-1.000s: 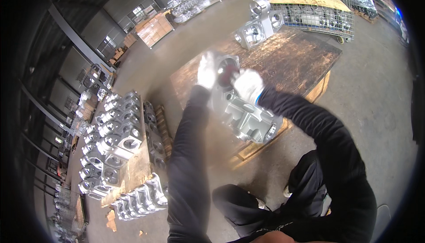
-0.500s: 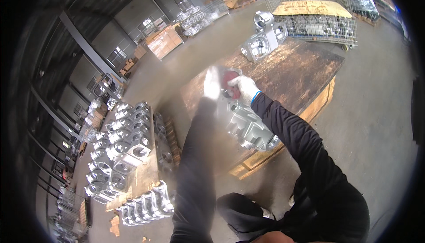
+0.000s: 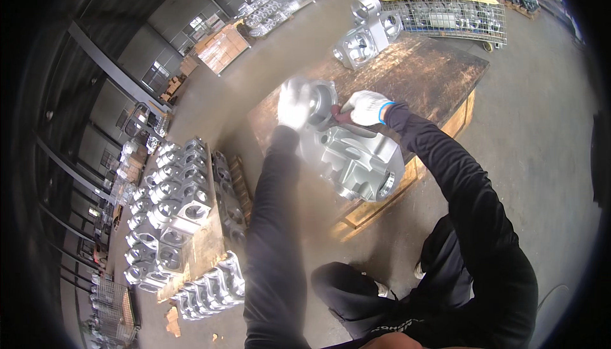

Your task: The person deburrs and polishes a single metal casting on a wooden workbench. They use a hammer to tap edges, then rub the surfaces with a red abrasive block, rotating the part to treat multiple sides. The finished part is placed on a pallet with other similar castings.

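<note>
Gripping the large silver cast-metal housing at its 12 o'clock flange, the gloved left hand and right hand were both closed on it. It rested on the brown wooden pallet; a glove slip could topple it toward 6 o'clock.

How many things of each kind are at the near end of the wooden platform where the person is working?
Gloved hands: 2, the left hand and the right hand, both on the casting
Large silver metal casting: 1
Wooden platform under it: 1
Total: 4
More castings stand at the far end; they overlap too much to count.
</note>
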`<state>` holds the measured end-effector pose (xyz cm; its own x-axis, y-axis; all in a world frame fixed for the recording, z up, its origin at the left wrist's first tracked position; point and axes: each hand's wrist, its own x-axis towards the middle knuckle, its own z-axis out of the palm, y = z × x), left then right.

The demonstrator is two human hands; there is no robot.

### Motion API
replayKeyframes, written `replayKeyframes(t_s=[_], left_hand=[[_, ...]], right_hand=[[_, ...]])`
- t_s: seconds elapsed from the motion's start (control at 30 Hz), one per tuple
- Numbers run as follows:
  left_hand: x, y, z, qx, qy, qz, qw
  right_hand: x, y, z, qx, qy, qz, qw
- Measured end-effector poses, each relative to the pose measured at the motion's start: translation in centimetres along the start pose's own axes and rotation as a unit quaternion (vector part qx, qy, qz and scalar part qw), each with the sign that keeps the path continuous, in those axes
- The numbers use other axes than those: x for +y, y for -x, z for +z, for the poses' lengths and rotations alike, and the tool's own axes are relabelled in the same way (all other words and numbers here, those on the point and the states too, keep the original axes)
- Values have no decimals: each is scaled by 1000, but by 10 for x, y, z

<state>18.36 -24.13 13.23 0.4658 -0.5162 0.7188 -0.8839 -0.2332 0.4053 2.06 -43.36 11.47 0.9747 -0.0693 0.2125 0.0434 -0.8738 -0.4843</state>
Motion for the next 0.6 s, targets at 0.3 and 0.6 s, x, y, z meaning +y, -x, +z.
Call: replayKeyframes(t_s=[0.3,0.6], left_hand=[[14,4,0,-4,-33,25,999],[7,-4,10,-22,-224,-35,974]], right_hand=[[64,118,-16,-7,-77,-112,991],[121,141,69,-2,-439,185,879]])
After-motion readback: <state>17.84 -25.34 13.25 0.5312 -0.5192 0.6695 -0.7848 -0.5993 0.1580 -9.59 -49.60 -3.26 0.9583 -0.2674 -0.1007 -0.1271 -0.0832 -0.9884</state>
